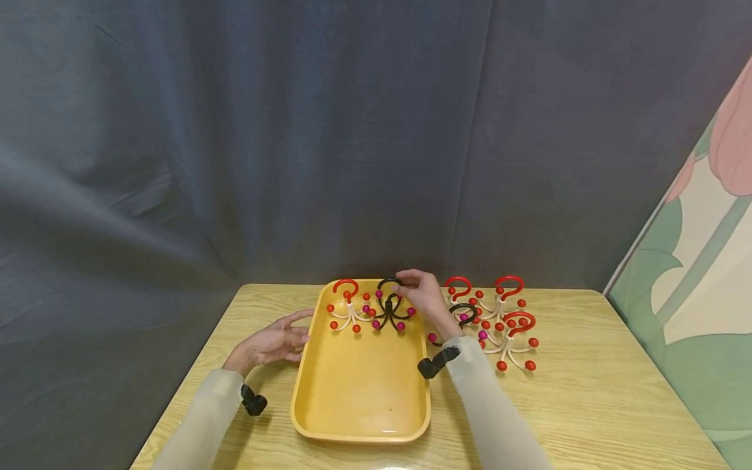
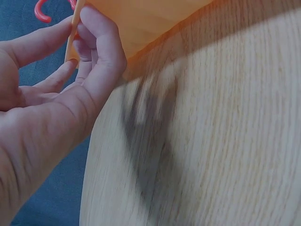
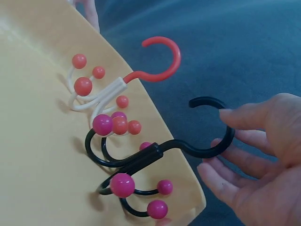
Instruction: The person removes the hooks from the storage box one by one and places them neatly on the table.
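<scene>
The yellow tray (image 1: pixel 358 391) lies on the table, with two multi-arm hangers inside its far end. My right hand (image 1: pixel 425 299) pinches the curved top hook of the black hanger (image 3: pixel 141 157) between thumb and fingers; its magenta-tipped arms stand in the tray. Beside it, to the left, is a white hanger (image 1: pixel 350 313) with a red hook and red ball tips, and their balls touch or overlap in the right wrist view. At the tray's left rim, my left hand (image 2: pixel 61 89) holds the edge between its thumb and fingers.
Right of the tray several hangers stand on the wooden table (image 1: pixel 587 391): white ones with red hooks, such as the front one (image 1: pixel 510 343), and a black one (image 1: pixel 464 313) partly hidden by my right wrist. A dark curtain (image 1: pixel 352 143) hangs behind.
</scene>
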`<move>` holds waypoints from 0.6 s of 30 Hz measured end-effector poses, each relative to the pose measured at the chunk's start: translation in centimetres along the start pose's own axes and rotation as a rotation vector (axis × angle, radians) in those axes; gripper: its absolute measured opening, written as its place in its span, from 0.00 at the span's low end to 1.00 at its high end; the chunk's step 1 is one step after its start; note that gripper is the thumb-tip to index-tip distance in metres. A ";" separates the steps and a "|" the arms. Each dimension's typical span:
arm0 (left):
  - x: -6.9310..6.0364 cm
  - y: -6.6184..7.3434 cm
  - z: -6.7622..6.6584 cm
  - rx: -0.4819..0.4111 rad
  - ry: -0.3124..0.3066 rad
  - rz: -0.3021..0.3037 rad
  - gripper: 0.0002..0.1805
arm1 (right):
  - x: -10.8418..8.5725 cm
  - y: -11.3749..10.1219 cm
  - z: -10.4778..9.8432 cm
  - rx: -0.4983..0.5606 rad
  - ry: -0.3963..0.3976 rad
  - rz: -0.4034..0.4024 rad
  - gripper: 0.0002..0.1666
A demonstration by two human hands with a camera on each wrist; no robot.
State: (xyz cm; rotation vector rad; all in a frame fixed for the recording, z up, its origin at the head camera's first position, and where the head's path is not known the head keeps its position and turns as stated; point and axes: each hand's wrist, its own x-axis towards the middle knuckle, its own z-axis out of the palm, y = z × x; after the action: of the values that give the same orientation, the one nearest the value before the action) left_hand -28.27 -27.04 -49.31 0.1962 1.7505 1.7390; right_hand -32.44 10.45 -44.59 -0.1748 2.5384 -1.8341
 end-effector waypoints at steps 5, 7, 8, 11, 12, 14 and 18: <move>0.1 -0.3 -0.2 -0.003 0.005 0.011 0.44 | 0.0 0.4 0.3 0.011 0.019 0.010 0.21; 0.1 -0.4 -0.2 -0.004 0.004 0.014 0.44 | 0.1 0.5 0.3 0.009 0.030 0.010 0.19; 0.1 -0.4 -0.3 -0.007 0.003 0.013 0.44 | 0.1 0.5 0.4 0.009 0.036 0.009 0.19; 0.1 -0.4 -0.2 -0.017 -0.003 0.014 0.44 | 0.2 0.8 0.5 0.006 0.052 0.007 0.16; 0.1 -0.4 -0.2 -0.019 -0.004 0.014 0.44 | 0.2 0.8 0.5 0.005 0.057 0.007 0.15; 0.0 -0.4 -0.2 -0.022 -0.005 0.015 0.44 | 0.2 1.0 0.6 0.004 0.066 0.010 0.14; 0.0 -0.4 -0.1 -0.024 0.000 0.015 0.44 | 0.3 1.2 0.7 0.022 0.071 0.018 0.13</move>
State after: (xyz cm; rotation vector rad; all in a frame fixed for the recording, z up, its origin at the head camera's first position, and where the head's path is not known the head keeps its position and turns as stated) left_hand -28.17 -27.18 -49.73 0.1998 1.7310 1.7701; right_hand -32.83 10.15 -45.92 -0.0875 2.5558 -1.8939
